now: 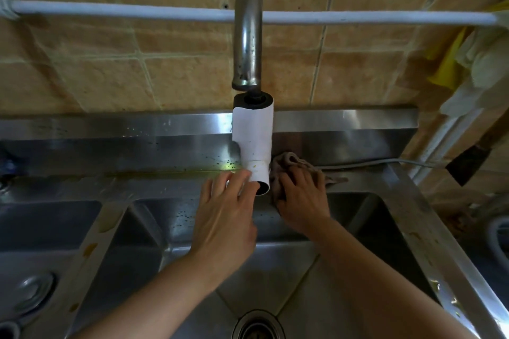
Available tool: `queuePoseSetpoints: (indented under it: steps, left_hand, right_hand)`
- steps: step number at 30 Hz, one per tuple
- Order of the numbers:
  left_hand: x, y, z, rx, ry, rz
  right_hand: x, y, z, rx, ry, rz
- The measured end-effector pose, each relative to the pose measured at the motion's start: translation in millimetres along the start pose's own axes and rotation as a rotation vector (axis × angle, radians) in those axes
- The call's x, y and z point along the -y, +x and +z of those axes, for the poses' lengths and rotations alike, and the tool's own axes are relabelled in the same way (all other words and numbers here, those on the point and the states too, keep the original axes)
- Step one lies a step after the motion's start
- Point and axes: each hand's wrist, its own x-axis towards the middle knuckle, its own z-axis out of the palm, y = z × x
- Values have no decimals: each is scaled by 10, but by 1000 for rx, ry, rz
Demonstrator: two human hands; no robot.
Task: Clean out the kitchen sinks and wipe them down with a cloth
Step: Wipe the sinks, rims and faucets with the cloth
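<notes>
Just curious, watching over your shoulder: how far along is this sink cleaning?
Mid-job, it seems. The right basin holds no dishes or scraps. In hand: the right hand presses a brown cloth onto the back ledge, while the left hand touches the white faucet attachment. Left: dark specks on the ledge and orange stains on the divider.
</notes>
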Motion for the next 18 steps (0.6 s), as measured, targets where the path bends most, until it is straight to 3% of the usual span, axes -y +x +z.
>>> queuePoseSetpoints:
  steps: [6,9,14,18]
  left_hand:
    - [-158,56,57,-68,-44,94]
    - [-258,70,71,-72,-80,124]
    - [-426,99,93,17,-173,47]
    - [-501,197,186,52,-254,28]
  right_hand:
    - [-817,-147,-229,160,-134,324]
    - [-851,-96,-358,244,-184,435]
    - [-157,-91,-172,235,-8,80]
    - [-137,15,-136,256,25,13]
